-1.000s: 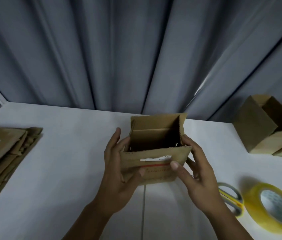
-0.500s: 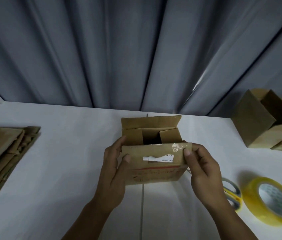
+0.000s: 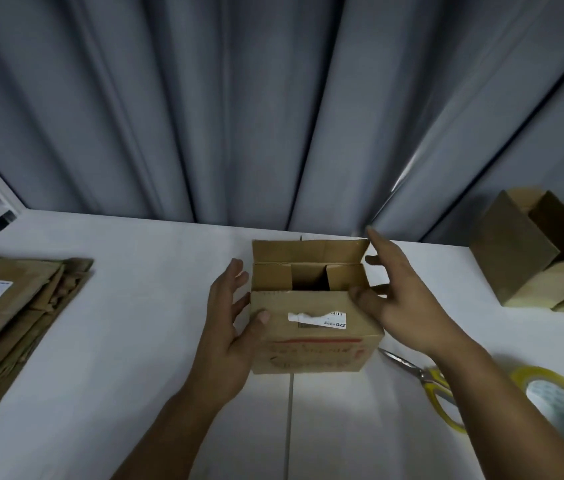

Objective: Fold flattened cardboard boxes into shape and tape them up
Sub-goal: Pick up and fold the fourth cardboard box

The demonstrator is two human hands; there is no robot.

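At desk [image 3: 128,341] centre, cardboard box [image 3: 311,355] stands upright: side flaps folded inward, near flap laid over them, far flap raised. Left hand [image 3: 228,327]: fingers spread against the box's left wall, thumb pressing the near flap. Right hand [image 3: 402,299]: fingers spread at the box's top right corner, gripping nothing. Scissors [image 3: 422,375] and tape roll [image 3: 557,410] lie right of the box; flattened boxes [image 3: 14,323] are stacked far left.

White table [image 3: 135,341], box [image 3: 315,344], flat cardboard [image 3: 14,323], folded boxes [image 3: 516,251], scissors [image 3: 422,375], tape [image 3: 530,374]
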